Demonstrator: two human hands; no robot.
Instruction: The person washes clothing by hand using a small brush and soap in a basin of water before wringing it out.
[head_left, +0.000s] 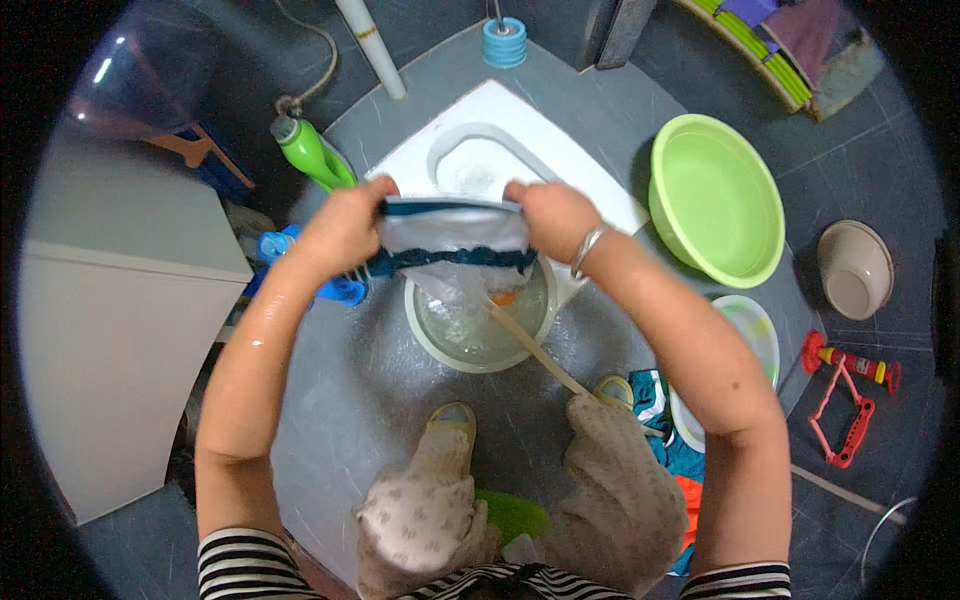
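A wet white and dark teal garment (456, 229) is stretched between my two hands, its upper edge taut. My left hand (349, 229) grips its left end, and my right hand (559, 217), with a silver bangle at the wrist, grips the other. Below the cloth stands a round pale basin (442, 360) of water, partly covered by the garment's hanging part. A beige hose or stick (536, 349) slants into the basin from the lower right. Beside it in the water is something orange (504, 298), blurred.
A white squat toilet (491, 101) lies behind the basin. To the right are a green tub (720, 202), a beige bucket (855, 274) and teal and orange clothes (679, 450). A green bottle (311, 154), blue slippers (341, 291) and a pale cabinet (127, 330) stand left.
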